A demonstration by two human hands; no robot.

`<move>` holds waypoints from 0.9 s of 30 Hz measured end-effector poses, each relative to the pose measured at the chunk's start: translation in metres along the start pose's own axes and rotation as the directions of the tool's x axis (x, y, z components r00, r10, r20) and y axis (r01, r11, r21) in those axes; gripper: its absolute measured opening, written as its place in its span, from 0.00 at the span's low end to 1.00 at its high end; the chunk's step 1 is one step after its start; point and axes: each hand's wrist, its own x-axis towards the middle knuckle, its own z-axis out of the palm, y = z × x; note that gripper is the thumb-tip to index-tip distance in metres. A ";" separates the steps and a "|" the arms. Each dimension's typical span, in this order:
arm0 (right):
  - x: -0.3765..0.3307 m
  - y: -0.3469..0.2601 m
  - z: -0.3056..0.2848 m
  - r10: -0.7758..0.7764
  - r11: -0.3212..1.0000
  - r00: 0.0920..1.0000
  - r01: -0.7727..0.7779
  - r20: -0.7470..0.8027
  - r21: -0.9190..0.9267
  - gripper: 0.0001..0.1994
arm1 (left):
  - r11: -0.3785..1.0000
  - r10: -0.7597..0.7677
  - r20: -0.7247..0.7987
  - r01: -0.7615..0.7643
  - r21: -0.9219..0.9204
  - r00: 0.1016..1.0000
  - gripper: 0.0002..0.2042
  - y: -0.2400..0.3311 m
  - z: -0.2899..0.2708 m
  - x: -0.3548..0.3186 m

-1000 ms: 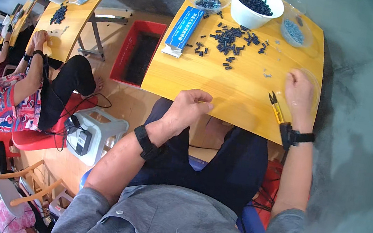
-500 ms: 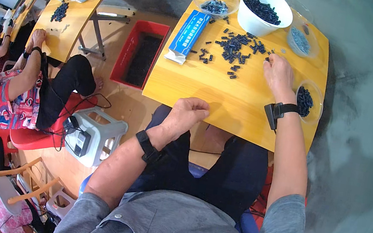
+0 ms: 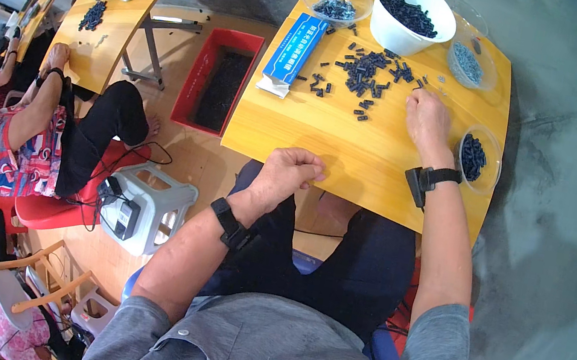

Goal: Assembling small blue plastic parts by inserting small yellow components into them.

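My left hand [image 3: 291, 171] hovers at the table's near edge, thumb and fingertips pinched together; whatever they hold, if anything, is too small to make out. On the right side of the table my right hand [image 3: 428, 119] has its fingers bent and closed, their tips hidden. Just beyond those fingers is a small black piece [image 3: 419, 84]. To their left spreads a loose pile of short black cylindrical pieces [image 3: 364, 74]. Beside my right wrist stands a clear round bowl [image 3: 492, 177] with more black pieces. A wristband sits on each forearm.
A white tub [image 3: 396, 39] of black pieces stands at the back. Clear bowls hold small pale bluish parts [image 3: 466, 65] and mixed parts [image 3: 334, 9]. A blue box [image 3: 295, 51] lies left of the pile. A red bin [image 3: 194, 80] is on the floor; another person sits left.
My right hand has drawn slightly back toward me, away from the small black piece and pale parts beyond it. My left hand stays nearly in place, its fingertips still together.
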 end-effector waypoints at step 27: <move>-0.118 -0.110 -0.078 -0.286 -0.572 0.835 -0.543 0.470 0.615 0.07 | 0.844 0.479 -0.055 -0.477 -0.247 0.876 0.10 0.053 0.036 -0.072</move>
